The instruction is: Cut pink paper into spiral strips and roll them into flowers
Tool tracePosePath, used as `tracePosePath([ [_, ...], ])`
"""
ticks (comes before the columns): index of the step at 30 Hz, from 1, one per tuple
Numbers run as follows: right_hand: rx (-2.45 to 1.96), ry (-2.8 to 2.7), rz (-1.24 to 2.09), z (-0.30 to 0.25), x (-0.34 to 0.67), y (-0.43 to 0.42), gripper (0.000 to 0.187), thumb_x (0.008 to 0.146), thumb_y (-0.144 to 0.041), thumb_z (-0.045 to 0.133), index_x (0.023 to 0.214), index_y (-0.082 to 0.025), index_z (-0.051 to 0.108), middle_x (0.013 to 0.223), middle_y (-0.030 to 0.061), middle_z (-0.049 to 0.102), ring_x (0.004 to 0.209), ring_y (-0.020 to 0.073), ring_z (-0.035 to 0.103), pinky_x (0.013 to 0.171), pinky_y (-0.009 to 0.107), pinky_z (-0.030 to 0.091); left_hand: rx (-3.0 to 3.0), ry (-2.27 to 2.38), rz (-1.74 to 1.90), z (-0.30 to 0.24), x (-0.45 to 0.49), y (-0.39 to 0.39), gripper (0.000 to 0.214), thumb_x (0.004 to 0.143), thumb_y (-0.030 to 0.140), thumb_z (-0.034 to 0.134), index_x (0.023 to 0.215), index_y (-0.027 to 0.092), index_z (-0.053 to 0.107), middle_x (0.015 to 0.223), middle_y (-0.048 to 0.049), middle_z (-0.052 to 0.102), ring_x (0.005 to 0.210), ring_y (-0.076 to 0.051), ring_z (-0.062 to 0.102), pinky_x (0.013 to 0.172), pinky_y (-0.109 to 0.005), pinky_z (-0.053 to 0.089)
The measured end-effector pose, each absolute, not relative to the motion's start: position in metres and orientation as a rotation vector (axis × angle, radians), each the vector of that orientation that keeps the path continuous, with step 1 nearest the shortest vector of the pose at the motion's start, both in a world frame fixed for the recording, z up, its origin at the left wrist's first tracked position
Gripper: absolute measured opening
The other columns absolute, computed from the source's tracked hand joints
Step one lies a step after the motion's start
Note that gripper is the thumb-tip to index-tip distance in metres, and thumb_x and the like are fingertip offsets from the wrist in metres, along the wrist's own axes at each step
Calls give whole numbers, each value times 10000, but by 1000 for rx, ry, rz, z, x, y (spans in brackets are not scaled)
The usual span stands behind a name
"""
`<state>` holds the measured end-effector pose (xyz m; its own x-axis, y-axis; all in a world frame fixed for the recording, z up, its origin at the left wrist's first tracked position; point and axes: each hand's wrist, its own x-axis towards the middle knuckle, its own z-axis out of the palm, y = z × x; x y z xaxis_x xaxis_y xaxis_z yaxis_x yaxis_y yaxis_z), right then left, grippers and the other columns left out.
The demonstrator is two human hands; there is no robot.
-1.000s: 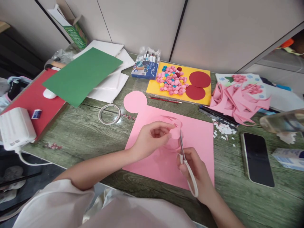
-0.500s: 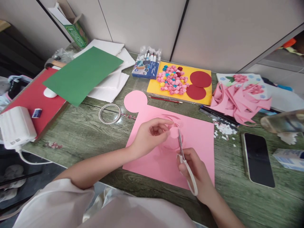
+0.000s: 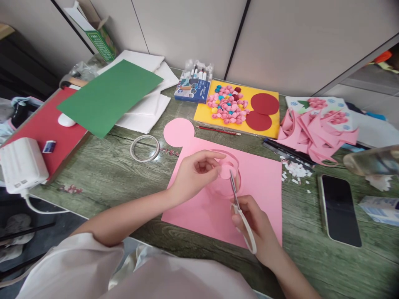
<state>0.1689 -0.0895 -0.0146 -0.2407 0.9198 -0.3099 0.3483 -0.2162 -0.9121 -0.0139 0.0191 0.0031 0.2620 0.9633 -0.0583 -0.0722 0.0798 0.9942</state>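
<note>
My left hand (image 3: pixel 195 174) pinches a small pink paper piece (image 3: pixel 225 171) cut into a spiral, held just above a large pink paper sheet (image 3: pixel 264 187) on the table. My right hand (image 3: pixel 254 226) grips white-handled scissors (image 3: pixel 240 211), whose blades point up into the pink piece. A pink paper circle (image 3: pixel 178 132) lies at the sheet's far left corner.
A yellow board (image 3: pixel 271 124) carries paper flowers (image 3: pixel 227 104) and two dark red circles (image 3: pixel 264 104). Around it lie a marker box (image 3: pixel 195 85), red pencil (image 3: pixel 218 131), tape ring (image 3: pixel 145 148), green sheet (image 3: pixel 107 97), pink scraps (image 3: pixel 314 131), phone (image 3: pixel 340 209), white charger (image 3: pixel 21 164).
My left hand has turned the pink piece while the scissors cut further around it. Both hands shifted slightly left and toward me.
</note>
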Motion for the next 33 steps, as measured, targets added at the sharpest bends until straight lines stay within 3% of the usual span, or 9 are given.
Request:
tracePosePath([
  [11, -1556, -1508, 1389, -20, 170, -91, 221, 897, -423, 482, 1010, -234, 467, 735, -16, 510, 623, 139, 466, 553, 244, 391, 1144, 952, 932, 1, -11, 16, 232, 721, 253, 705, 930, 158, 676, 860, -55, 687, 740, -116, 611, 604, -207, 472],
  [22, -1503, -1500, 1417, -15, 168, -90, 266, 897, -492, 443, 950, -232, 418, 709, -24, 463, 619, 142, 409, 566, 255, 333, 1217, 1024, 824, 3, -7, 10, 211, 731, 189, 648, 931, 166, 711, 754, -35, 671, 600, -84, 521, 534, -209, 403],
  [33, -1471, -1468, 1471, -16, 168, -90, 295, 897, -527, 426, 945, -237, 409, 707, -32, 441, 620, 141, 370, 570, 265, 302, 1258, 1020, 791, 2, -9, 9, 255, 729, 143, 612, 958, 178, 717, 736, -24, 643, 634, -97, 513, 550, -214, 393],
])
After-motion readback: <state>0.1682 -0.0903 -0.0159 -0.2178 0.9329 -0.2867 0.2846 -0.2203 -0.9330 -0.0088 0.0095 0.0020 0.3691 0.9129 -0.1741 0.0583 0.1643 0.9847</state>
